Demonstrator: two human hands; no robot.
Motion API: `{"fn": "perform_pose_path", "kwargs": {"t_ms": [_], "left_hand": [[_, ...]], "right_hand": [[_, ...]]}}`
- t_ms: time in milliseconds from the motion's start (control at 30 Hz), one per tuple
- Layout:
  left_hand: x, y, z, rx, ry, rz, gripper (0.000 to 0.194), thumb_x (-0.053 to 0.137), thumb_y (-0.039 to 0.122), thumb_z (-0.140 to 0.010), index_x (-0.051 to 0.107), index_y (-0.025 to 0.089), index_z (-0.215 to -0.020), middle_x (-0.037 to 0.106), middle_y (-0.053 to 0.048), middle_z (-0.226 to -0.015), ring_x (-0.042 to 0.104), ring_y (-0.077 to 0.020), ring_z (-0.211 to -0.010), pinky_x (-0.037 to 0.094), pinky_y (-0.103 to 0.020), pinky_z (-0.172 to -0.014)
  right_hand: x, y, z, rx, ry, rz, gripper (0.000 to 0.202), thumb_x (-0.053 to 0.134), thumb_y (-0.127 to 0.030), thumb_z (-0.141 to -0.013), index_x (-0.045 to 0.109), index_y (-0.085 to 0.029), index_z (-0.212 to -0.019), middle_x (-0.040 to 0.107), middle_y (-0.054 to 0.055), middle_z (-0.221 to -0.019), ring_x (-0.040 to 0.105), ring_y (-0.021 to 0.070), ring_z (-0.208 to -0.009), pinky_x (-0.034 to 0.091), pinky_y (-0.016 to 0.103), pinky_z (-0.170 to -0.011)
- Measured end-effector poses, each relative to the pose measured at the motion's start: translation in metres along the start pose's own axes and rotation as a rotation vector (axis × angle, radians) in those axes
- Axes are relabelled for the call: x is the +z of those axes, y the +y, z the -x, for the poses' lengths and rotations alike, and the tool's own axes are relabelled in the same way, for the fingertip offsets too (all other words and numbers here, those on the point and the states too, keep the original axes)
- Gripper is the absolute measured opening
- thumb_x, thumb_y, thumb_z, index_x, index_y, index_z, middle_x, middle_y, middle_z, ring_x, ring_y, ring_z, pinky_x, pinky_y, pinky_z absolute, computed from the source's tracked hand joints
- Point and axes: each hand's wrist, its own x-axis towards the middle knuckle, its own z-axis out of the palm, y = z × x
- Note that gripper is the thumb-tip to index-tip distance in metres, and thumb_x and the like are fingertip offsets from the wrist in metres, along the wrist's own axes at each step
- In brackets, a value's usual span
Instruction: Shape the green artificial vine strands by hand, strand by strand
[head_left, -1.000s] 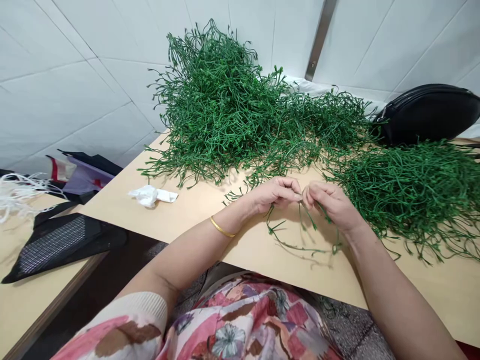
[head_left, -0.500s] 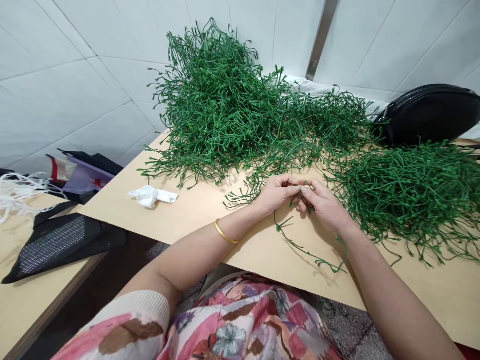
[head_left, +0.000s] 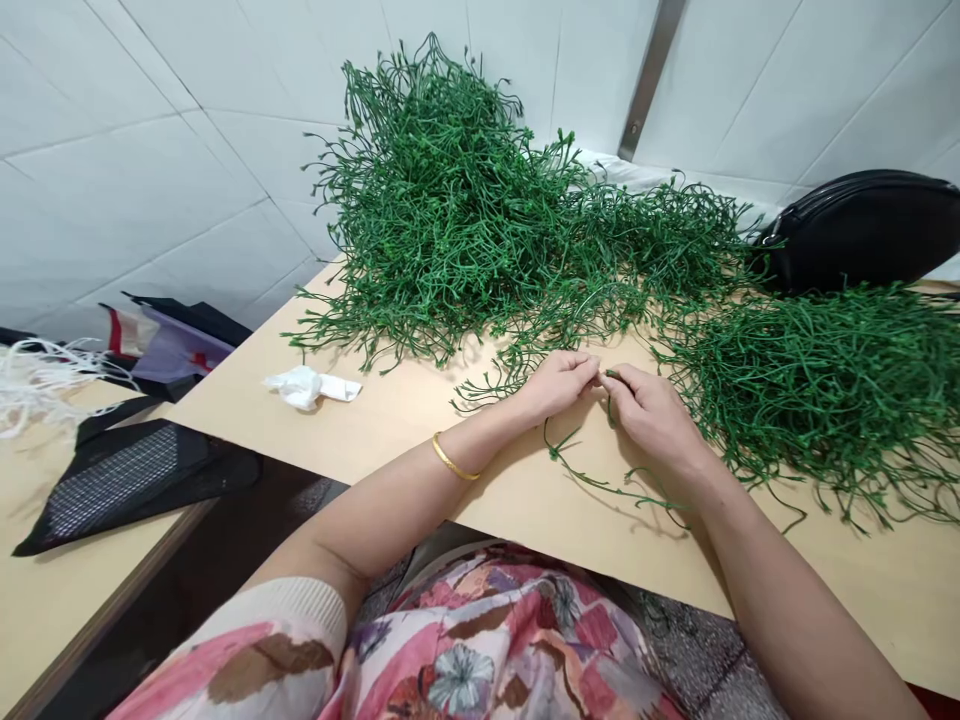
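My left hand [head_left: 562, 385] and my right hand [head_left: 646, 408] meet over the table, both closed in a pinch with fingertips almost touching. Between them they hold a thin green artificial stem [head_left: 592, 482], which hangs below the hands and trails along the tabletop toward my right wrist. A short piece of it shows by my right thumb; the part inside the left fingers is hidden. Behind the hands rises a big heap of similar green plastic stems [head_left: 450, 210]. A second pile of stems [head_left: 825, 380] lies to the right of my right hand.
A crumpled white tissue [head_left: 304, 387] lies on the beige table [head_left: 405, 425] at left. A black bag [head_left: 862, 230] stands at the back right against the tiled wall. Across a gap at left, another surface holds white strands [head_left: 52, 380] and a black mesh pouch [head_left: 124, 470].
My fingertips have drawn slightly apart and the right fingers have turned around the stem. The trailing part of the stem has shifted a little. The whole view has moved slightly.
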Motion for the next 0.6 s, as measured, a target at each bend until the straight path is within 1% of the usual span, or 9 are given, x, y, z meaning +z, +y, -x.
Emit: {"fn": "perform_pose_path", "kwargs": {"t_ms": [67, 133, 267, 333, 367, 433, 500, 533, 600], "left_hand": [[-0.002, 0.004, 0.001, -0.029, -0.032, -0.015, 0.033, 0.052, 0.033, -0.079, 0.053, 0.012, -0.054, 0.040, 0.004, -0.047, 0.027, -0.0035, -0.043, 0.020, -0.021, -0.045], [-0.006, 0.008, 0.004, -0.096, -0.115, 0.041, 0.030, 0.056, 0.034, -0.077, 0.057, 0.011, -0.058, 0.045, 0.003, -0.050, 0.026, -0.0027, -0.042, 0.018, -0.021, -0.044], [-0.011, 0.015, 0.013, -0.208, -0.348, 0.249, 0.032, 0.061, 0.042, -0.072, 0.060, 0.011, -0.065, 0.033, 0.007, -0.046, 0.015, -0.0014, -0.039, 0.007, -0.020, -0.040], [-0.010, 0.017, 0.018, -0.200, -0.414, 0.368, 0.032, 0.063, 0.041, -0.071, 0.056, 0.012, -0.061, 0.028, 0.008, -0.046, 0.014, -0.0011, -0.039, 0.008, -0.019, -0.039], [-0.009, 0.017, 0.019, -0.197, -0.431, 0.423, 0.032, 0.064, 0.040, -0.071, 0.053, 0.012, -0.059, 0.026, 0.008, -0.046, 0.015, -0.0010, -0.038, 0.009, -0.018, -0.039], [-0.007, 0.015, 0.019, -0.201, -0.410, 0.514, 0.033, 0.064, 0.039, -0.070, 0.047, 0.013, -0.057, 0.021, 0.009, -0.045, 0.014, -0.0010, -0.038, 0.011, -0.016, -0.038], [-0.007, 0.012, 0.014, -0.220, -0.320, 0.571, 0.033, 0.064, 0.038, -0.072, 0.046, 0.014, -0.058, 0.017, 0.010, -0.045, 0.014, -0.0012, -0.036, 0.011, -0.015, -0.037], [-0.007, 0.009, 0.011, -0.234, -0.262, 0.598, 0.033, 0.063, 0.038, -0.073, 0.046, 0.014, -0.059, 0.017, 0.010, -0.045, 0.014, -0.0014, -0.036, 0.010, -0.015, -0.036], [-0.009, 0.006, 0.004, -0.266, -0.154, 0.664, 0.032, 0.060, 0.039, -0.075, 0.047, 0.014, -0.060, 0.016, 0.010, -0.044, 0.014, -0.0016, -0.035, 0.011, -0.015, -0.034]], "right_hand": [[-0.002, 0.001, 0.000, -0.024, -0.041, 0.028, 0.026, 0.037, -0.033, -0.088, 0.053, -0.019, -0.073, 0.057, 0.003, -0.069, 0.046, 0.0144, -0.064, 0.030, 0.026, -0.059], [-0.005, 0.002, -0.001, -0.069, -0.120, -0.077, 0.026, 0.036, -0.034, -0.088, 0.051, -0.019, -0.074, 0.057, 0.003, -0.072, 0.047, 0.0142, -0.067, 0.033, 0.026, -0.062], [-0.013, 0.007, 0.000, -0.080, -0.300, -0.471, 0.030, 0.040, -0.041, -0.088, 0.051, -0.018, -0.072, 0.048, 0.000, -0.063, 0.041, 0.0106, -0.056, 0.032, 0.025, -0.053], [-0.018, 0.007, 0.004, -0.104, -0.357, -0.669, 0.032, 0.042, -0.043, -0.087, 0.049, -0.018, -0.068, 0.044, -0.002, -0.059, 0.037, 0.0095, -0.051, 0.032, 0.025, -0.050], [-0.021, 0.007, 0.006, -0.132, -0.353, -0.767, 0.033, 0.043, -0.044, -0.086, 0.047, -0.019, -0.065, 0.041, -0.002, -0.056, 0.037, 0.0092, -0.049, 0.034, 0.026, -0.052], [-0.026, 0.006, 0.008, -0.169, -0.252, -0.901, 0.035, 0.043, -0.044, -0.086, 0.043, -0.020, -0.061, 0.034, -0.004, -0.052, 0.035, 0.0089, -0.046, 0.038, 0.029, -0.056], [-0.033, 0.006, 0.009, -0.136, -0.066, -0.846, 0.033, 0.042, -0.045, -0.085, 0.045, -0.020, -0.064, 0.031, -0.005, -0.051, 0.034, 0.0092, -0.045, 0.038, 0.029, -0.055], [-0.038, 0.006, 0.008, -0.107, 0.038, -0.721, 0.032, 0.043, -0.045, -0.085, 0.047, -0.020, -0.066, 0.032, -0.004, -0.051, 0.034, 0.0097, -0.046, 0.036, 0.029, -0.053], [-0.050, 0.011, 0.005, -0.051, 0.252, -0.319, 0.029, 0.045, -0.045, -0.084, 0.053, -0.020, -0.072, 0.038, -0.002, -0.054, 0.038, 0.0119, -0.050, 0.032, 0.029, -0.053]]}}
